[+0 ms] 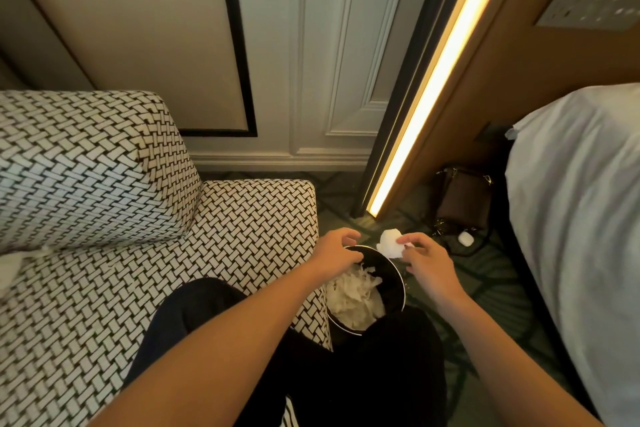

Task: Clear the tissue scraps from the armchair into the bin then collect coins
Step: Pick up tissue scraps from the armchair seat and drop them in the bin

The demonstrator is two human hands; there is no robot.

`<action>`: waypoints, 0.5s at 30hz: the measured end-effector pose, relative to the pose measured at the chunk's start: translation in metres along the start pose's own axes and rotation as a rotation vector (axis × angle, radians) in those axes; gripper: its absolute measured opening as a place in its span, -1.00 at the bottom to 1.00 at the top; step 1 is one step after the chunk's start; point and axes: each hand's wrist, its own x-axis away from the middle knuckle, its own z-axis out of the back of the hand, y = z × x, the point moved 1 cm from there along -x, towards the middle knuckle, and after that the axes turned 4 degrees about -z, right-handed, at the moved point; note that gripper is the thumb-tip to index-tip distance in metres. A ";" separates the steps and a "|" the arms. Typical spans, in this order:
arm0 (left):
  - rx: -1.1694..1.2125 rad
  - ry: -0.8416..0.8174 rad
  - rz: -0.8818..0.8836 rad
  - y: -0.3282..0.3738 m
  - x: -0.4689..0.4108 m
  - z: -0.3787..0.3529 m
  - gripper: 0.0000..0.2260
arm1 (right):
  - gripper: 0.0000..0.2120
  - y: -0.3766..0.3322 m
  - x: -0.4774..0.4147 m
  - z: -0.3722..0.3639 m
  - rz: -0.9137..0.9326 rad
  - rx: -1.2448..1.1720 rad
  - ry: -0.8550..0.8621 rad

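Fingers [415, 238] of the right hand [427, 262] pinch a tissue scrap [390, 243], lengthwise pointing away, above the bin [402, 286].

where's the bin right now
Head view, lower centre: the bin stands against the right edge of the armchair, with the left hand over its far rim and the right hand pinching a tissue scrap beyond it.

The armchair [86, 184] wears a black-and-white basket-weave pattern; the bin [394, 284] is black, holding white tissue scraps [356, 302]; the bed [581, 201] is white.
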 end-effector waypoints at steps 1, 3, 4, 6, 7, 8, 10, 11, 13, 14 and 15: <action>0.002 0.008 0.002 0.000 0.001 0.001 -0.63 | -0.75 0.001 0.001 0.000 -0.024 0.026 -0.063; 0.017 0.026 0.007 -0.002 0.002 0.004 -0.65 | -0.67 0.005 0.002 -0.002 -0.072 0.066 -0.170; 0.027 0.033 0.011 -0.002 0.004 0.006 -0.66 | -0.63 0.006 0.003 -0.003 -0.096 0.078 -0.198; 0.046 0.052 0.006 -0.003 0.008 0.013 -0.68 | -0.61 0.005 0.007 -0.005 -0.108 0.092 -0.205; 0.052 0.063 0.004 -0.004 0.010 0.016 -0.69 | -0.63 0.003 0.008 -0.005 -0.104 0.090 -0.197; 0.058 0.077 -0.002 -0.004 0.012 0.020 -0.70 | -0.65 -0.001 0.009 -0.005 -0.098 0.090 -0.190; 0.072 0.103 -0.013 -0.006 0.019 0.031 -0.71 | -0.70 -0.013 0.015 -0.008 -0.066 0.097 -0.183; 0.082 0.113 -0.019 -0.005 0.021 0.037 -0.71 | -0.73 -0.019 0.017 -0.009 -0.040 0.099 -0.180; 0.104 0.147 -0.031 -0.008 0.028 0.051 -0.71 | -0.77 -0.037 0.024 -0.018 0.026 0.101 -0.163; 0.116 0.163 -0.044 -0.010 0.032 0.058 -0.72 | -0.78 -0.046 0.028 -0.024 0.061 0.094 -0.152; 0.128 0.182 -0.050 -0.011 0.036 0.067 -0.73 | -0.80 -0.055 0.032 -0.032 0.093 0.078 -0.144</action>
